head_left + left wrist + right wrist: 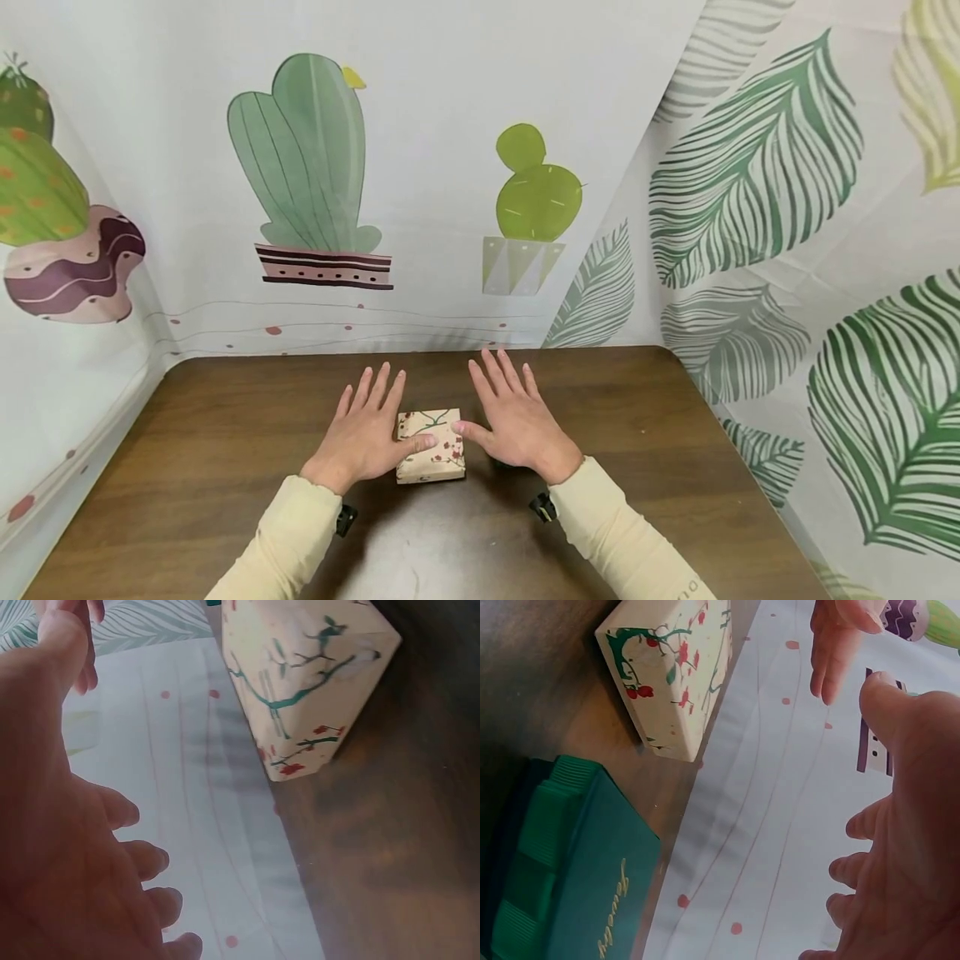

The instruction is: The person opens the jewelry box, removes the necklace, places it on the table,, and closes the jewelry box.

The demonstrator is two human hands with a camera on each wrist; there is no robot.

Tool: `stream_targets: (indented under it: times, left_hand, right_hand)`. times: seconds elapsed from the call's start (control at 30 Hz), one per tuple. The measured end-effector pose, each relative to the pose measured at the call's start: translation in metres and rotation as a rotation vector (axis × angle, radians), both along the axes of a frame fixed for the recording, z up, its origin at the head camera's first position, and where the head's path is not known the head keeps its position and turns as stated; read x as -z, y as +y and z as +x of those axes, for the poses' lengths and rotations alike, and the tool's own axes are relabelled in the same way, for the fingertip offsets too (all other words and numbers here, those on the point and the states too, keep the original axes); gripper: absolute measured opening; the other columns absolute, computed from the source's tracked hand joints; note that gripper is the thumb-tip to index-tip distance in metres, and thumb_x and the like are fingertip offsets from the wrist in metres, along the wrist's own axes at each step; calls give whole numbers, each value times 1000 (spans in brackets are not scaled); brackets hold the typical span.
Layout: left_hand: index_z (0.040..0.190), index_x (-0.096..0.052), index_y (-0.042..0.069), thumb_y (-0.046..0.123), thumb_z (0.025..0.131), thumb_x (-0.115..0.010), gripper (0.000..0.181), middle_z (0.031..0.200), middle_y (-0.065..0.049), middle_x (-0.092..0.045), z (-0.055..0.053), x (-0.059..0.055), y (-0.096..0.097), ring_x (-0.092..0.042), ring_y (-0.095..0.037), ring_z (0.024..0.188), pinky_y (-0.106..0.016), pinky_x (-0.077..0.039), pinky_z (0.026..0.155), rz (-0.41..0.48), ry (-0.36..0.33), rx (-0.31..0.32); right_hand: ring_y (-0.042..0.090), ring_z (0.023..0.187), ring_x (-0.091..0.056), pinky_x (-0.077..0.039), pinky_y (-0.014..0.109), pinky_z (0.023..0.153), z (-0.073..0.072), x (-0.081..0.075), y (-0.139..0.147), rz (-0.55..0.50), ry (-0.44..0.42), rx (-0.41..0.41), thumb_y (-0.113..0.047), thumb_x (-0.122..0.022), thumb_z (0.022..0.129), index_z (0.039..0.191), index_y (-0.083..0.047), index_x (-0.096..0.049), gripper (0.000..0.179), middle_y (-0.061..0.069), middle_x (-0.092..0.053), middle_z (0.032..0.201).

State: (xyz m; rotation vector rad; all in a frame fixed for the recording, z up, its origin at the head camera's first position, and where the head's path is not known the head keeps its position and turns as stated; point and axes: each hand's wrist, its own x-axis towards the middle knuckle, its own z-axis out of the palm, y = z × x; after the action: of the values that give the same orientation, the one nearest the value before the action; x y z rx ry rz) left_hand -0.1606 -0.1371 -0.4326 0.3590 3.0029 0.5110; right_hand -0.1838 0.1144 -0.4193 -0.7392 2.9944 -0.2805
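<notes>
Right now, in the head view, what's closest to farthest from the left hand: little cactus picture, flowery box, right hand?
1. Flowery box: close by, to the right.
2. Right hand: past the box.
3. Little cactus picture: high up, farther back.

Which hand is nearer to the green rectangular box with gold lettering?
Right. The right hand is above the green box; the left hand is farther left, partly over the cream floral box.

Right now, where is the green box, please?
In the right wrist view, the green box is at lower left, on the table near the floral box; in the head view, the right hand mostly hides it.
</notes>
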Motion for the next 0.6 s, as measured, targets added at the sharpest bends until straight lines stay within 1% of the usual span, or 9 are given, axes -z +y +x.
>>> stream_targets:
  times: [0.1, 0.27, 0.47, 0.6]
  left_hand:
    - [167, -16, 8, 76, 92, -57, 109, 175, -20, -8, 0, 5, -2, -4, -45, 162, -66, -10, 128, -4, -3, 0]
    - [167, -18, 7, 75, 92, -58, 109, 175, -20, -11, -1, 10, -5, -6, -45, 162, -66, -12, 127, -6, -7, 6]
    - [167, -18, 5, 72, 93, -60, 108, 175, -21, -8, -2, 14, -8, -5, -45, 162, -66, -11, 128, 3, -30, 9]
    - [166, -17, 4, 69, 94, -62, 107, 175, -22, -9, -1, 17, -8, -6, -45, 162, -66, -11, 128, 10, -40, 13]
  right_hand:
    - [30, 165, 2, -5, 61, 131, 1, 2, -2, 5, -8, -3, -66, -49, 102, 169, -14, -12, 93, 7, 2, 178]
    - [30, 165, 3, -6, 61, 130, 2, 6, -3, 20, 2, -9, -68, -48, 101, 168, -13, -12, 94, 9, 3, 178]
    - [31, 165, 0, -8, 61, 130, 4, 11, -5, 26, 17, -27, -68, -48, 101, 168, -11, -13, 95, 11, 2, 177]
    - [31, 165, -1, -10, 61, 130, 6, 16, -6, 28, 17, -31, -69, -49, 101, 168, -9, -14, 96, 13, 0, 177]
